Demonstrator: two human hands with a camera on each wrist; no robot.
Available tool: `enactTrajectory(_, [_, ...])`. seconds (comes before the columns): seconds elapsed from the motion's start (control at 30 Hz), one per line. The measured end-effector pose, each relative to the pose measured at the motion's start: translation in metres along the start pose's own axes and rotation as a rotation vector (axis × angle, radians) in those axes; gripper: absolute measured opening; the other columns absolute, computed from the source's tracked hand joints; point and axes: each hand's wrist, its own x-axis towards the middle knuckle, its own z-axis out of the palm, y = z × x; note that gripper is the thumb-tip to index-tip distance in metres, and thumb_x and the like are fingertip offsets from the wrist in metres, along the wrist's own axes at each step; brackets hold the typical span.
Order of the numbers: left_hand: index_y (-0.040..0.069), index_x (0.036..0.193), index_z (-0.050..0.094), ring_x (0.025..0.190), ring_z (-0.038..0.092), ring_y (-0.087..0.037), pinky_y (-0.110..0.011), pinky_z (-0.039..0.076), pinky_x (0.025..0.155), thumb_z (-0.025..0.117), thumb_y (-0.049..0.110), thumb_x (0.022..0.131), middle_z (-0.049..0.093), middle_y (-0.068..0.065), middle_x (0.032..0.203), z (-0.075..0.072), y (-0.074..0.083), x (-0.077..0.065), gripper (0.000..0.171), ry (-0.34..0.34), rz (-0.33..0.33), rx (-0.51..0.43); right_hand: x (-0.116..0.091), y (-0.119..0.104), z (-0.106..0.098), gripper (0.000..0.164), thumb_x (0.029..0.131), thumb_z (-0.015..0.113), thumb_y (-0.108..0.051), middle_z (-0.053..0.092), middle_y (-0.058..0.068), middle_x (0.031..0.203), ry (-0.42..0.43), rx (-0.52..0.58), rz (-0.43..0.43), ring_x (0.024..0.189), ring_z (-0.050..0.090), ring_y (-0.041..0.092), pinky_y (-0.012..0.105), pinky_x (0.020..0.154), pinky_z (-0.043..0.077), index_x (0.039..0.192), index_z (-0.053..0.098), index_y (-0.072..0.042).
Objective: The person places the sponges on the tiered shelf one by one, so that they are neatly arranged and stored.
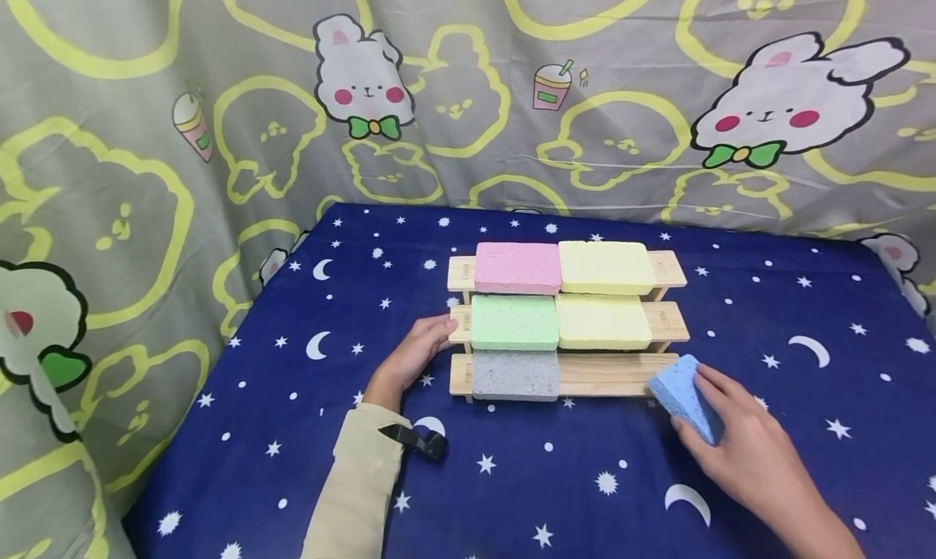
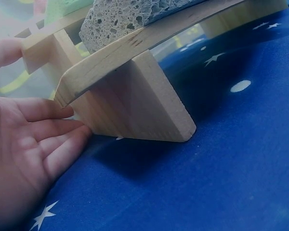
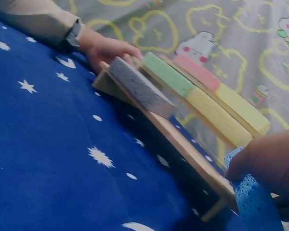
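Observation:
My right hand [image 1: 756,441] pinches a blue sponge [image 1: 687,392] between thumb and fingers, tilted at the right end of the front wooden shelf [image 1: 607,374]. On that shelf's left half lies a grey sponge [image 1: 515,375], full of pores in the left wrist view. The middle shelf bears a green sponge [image 1: 514,322] and a yellow sponge [image 1: 603,322]. A pink sponge [image 1: 517,267] and another yellow sponge [image 1: 607,266] lie side by side on the back shelf. Straight fingers of my left hand [image 2: 29,139] touch the wooden support under the shelves' left end, its thumb up at the middle shelf's tip.
A dark blue cloth [image 1: 548,486] with white stars and moons covers the table. Behind and to the left hangs a grey curtain [image 1: 468,161] with cartoon rabbits. A black strap [image 1: 417,440] is around the left sleeve's cuff.

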Motion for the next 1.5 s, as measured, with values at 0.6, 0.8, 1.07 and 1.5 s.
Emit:
enactTrajectory(0.6, [-0.017,0.13,0.043,0.107,0.058,-0.007,-0.034,0.043,0.104,0.042,0.02,0.096,0.048,-0.033,0.131,0.0,-0.001,0.0,0.051,-0.01,0.009,-0.004,0.031,-0.04,0.03,0.059,0.072,0.076,-0.014,0.053,0.02,0.131,-0.16,-0.027,-0.372,0.123,0.046,0.039,0.054,0.098,0.042,0.124,0.056,0.008])
enactTrajectory(0.8, [-0.018,0.131,0.042,0.106,0.058,-0.007,-0.036,0.042,0.105,0.043,0.021,0.095,0.047,-0.034,0.132,0.0,0.0,0.0,0.053,-0.012,0.014,-0.002,0.036,-0.039,0.03,0.056,0.074,0.076,-0.01,0.054,0.021,0.131,-0.191,-0.048,-0.442,0.123,0.046,0.042,0.056,0.099,0.041,0.124,0.057,0.007])
enactTrajectory(1.07, [-0.017,0.13,0.042,0.105,0.058,-0.006,-0.033,0.043,0.104,0.042,0.02,0.096,0.047,-0.033,0.131,0.001,0.0,0.0,0.051,0.0,0.0,-0.003,0.04,-0.035,0.027,0.057,0.072,0.075,-0.003,0.054,0.019,0.133,-0.246,-0.061,-0.532,0.123,0.047,0.039,0.055,0.098,0.043,0.125,0.057,0.004])
enactTrajectory(1.5, [-0.018,0.13,0.042,0.105,0.059,-0.005,-0.031,0.044,0.103,0.043,0.021,0.094,0.047,-0.035,0.131,0.001,-0.001,0.0,0.053,0.007,-0.005,0.0,0.044,-0.023,0.035,0.059,0.073,0.061,-0.001,0.049,0.014,0.14,-0.211,0.042,-0.705,0.126,0.047,0.035,0.032,0.114,0.028,0.131,0.053,0.001])
